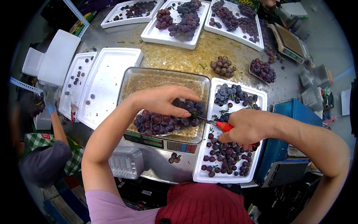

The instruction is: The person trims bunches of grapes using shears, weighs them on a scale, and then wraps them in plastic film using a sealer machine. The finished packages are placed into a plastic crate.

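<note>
Cupping dark grapes (pixel 156 123) on the metal pan (pixel 143 83) with the half-curled left hand (pixel 160 100), gripping red-handled snips (pixel 225 127) at the grapes' three o'clock in the clenched right hand (pixel 244 125)

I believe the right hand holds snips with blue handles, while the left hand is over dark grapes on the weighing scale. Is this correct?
Not quite: the snips have red handles, not blue, as the head view shows. The right hand does hold them, and the left hand is over dark grapes on the weighing scale.
</note>
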A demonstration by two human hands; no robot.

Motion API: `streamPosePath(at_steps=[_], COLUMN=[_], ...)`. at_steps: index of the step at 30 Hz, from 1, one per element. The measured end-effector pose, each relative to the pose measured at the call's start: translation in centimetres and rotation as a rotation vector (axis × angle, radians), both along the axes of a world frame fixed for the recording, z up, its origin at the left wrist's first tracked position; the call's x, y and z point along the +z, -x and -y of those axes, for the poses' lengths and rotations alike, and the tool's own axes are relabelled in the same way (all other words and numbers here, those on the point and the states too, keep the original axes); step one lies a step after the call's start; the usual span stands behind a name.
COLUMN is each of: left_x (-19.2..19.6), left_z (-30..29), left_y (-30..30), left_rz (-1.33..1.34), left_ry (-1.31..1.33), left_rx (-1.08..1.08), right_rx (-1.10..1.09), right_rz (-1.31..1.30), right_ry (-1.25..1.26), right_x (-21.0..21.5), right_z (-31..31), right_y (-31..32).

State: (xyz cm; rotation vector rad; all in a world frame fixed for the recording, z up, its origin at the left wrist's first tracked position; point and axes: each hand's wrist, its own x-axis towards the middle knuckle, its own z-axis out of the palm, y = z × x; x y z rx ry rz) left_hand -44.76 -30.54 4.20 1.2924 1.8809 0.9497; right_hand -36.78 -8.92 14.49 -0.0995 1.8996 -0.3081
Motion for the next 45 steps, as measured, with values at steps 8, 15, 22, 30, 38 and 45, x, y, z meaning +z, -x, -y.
streamPosePath(at_steps=[8,15,22,30,38,45], left_x=[-0.8,-1.1,-1.4,-0.9,-2.1,-2.8], left_z=[0.0,0.0,0.0,-0.3,0.1,0.2], left_y=[1.3,1.3,1.3,1.0,1.1,1.3], left_rz=[0.057,0.049,0.016,-0.009,-0.043,-0.023], left_ry=[0.039,0.026,0.023,0.031,-0.053,-0.109], left_rx=[-0.074,-0.052,-0.045,-0.053,-0.038,-0.026], right_rx=[-0.172,-0.235,-0.22,-0.251,-0.2,-0.053], right_rz=[0.166,0.284,0.284,0.26,0.234,0.176], right_ry=[-0.079,-0.047,-0.08,-0.081,-0.084,-0.126], right_x=[-0.3,-1.7,-2.1,-1.9,-1.8,-1.0], right_z=[2.1,2.5,3.4,4.1,4.7,4.1], right_y=[2.3,3.9,4.1,3.5,3.3,3.5])
